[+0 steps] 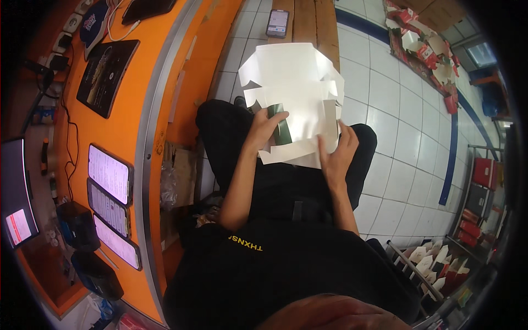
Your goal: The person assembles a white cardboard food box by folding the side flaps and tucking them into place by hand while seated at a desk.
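Note:
A partly folded cardboard food box [300, 77], white inside, rests over my lap, its large panel spread out at the far side. On its left wall a dark green flap [281, 132] shows, with the thumb of my left hand [263, 129] pressed on it. My left fingers go behind that wall and are partly hidden. At the near right corner my right hand [340, 151] grips the raised side wall, thumb toward the near strip and fingers along the outside. Both hands are closed on the cardboard.
Beyond the box a phone [278, 23] lies on a wooden bench [308, 22]. To my left, an orange counter [135, 66] carries a tablet [107, 77] and several phones. Flattened red and white cartons [423, 52] lie at far right. A rack with folded boxes [434, 267] stands near right.

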The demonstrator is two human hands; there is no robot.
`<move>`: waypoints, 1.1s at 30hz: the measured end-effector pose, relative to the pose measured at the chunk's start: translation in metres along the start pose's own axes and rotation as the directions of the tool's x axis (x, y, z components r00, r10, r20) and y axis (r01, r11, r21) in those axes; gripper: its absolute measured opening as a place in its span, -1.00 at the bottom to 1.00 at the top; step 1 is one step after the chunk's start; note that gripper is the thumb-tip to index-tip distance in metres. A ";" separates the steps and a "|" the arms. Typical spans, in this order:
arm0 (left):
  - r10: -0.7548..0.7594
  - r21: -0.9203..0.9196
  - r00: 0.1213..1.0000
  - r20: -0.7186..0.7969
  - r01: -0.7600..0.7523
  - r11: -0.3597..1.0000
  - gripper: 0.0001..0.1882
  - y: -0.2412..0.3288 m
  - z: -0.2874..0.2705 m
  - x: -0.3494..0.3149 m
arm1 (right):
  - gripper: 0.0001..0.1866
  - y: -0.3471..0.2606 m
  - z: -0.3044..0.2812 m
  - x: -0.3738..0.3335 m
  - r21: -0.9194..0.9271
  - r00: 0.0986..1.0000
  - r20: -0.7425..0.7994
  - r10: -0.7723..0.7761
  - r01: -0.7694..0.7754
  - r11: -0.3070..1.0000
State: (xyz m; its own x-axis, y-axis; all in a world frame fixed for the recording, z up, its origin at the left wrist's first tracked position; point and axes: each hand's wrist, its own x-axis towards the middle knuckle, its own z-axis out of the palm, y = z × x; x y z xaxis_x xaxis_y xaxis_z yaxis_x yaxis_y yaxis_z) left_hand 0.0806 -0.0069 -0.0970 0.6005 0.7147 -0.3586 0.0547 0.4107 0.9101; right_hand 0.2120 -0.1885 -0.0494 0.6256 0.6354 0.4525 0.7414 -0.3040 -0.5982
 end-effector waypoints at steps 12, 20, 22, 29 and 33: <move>0.051 -0.261 0.994 -0.100 -0.076 0.962 -0.64 -0.010 0.034 -0.012 | -0.86 -0.020 0.038 -0.020 0.365 0.972 0.155 0.176 -0.222 0.904; 0.036 -0.006 0.999 0.033 -0.036 0.999 -0.59 -0.031 0.032 -0.007 | -0.89 -0.015 0.042 -0.015 0.257 0.958 0.241 0.158 -0.220 0.941; -0.072 -0.152 0.992 0.103 0.087 0.984 -0.57 -0.033 0.028 -0.007 | -0.89 -0.012 0.041 -0.015 0.294 0.923 0.306 0.232 -0.323 0.899; -0.122 -0.119 0.980 0.160 0.142 0.983 -0.40 -0.033 0.019 -0.003 | -0.84 -0.011 0.046 -0.012 0.306 0.911 0.341 0.233 -0.341 0.889; -0.188 -0.313 0.981 -0.048 0.164 0.936 -0.26 -0.028 -0.002 -0.001 | -0.81 -0.012 0.049 -0.008 0.246 0.728 0.584 0.360 -0.581 0.776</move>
State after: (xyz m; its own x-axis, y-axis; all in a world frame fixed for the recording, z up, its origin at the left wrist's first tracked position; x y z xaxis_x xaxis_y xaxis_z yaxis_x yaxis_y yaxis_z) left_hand 0.0771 -0.0185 -0.1228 0.5406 0.6509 -0.5330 -0.0997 0.6786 0.7277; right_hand 0.1862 -0.1549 -0.0781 0.5807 0.7674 -0.2717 0.1520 -0.4300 -0.8899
